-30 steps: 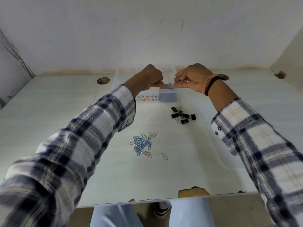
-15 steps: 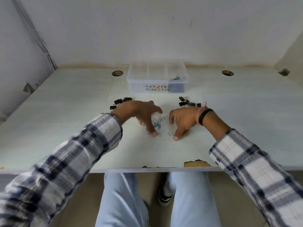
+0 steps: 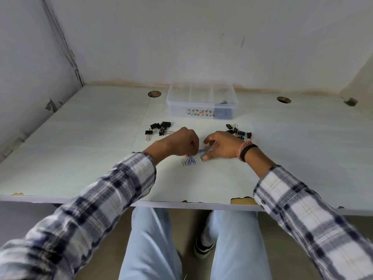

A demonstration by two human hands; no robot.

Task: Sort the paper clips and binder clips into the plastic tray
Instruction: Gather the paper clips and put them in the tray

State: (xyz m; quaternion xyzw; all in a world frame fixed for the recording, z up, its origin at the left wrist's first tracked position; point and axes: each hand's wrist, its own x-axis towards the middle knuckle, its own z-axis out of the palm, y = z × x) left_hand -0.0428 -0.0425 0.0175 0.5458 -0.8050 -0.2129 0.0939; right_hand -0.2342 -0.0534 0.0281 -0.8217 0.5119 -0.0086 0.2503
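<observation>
Pale desk (image 3: pixel 80 158), both hands (image 3: pixel 177 144) (image 3: pixel 222 146) pinching paper clips (image 3: pixel 190 160), binder clips (image 3: pixel 159 128) flanking, plastic tray (image 3: pixel 201 102) behind

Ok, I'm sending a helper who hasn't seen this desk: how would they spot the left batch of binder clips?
Start at the clear plastic tray by the back wall. Nearer than its left corner lies the left batch of binder clips, black. Unlike the other black batch touching the right hand, it sits clear of both hands.

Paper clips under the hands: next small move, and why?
Probably close both hands' grip on the small blue and silver wire paper clips and lift: left hand and right hand are pinching there, and the clear plastic tray's right compartment already holds blue clips.
</observation>
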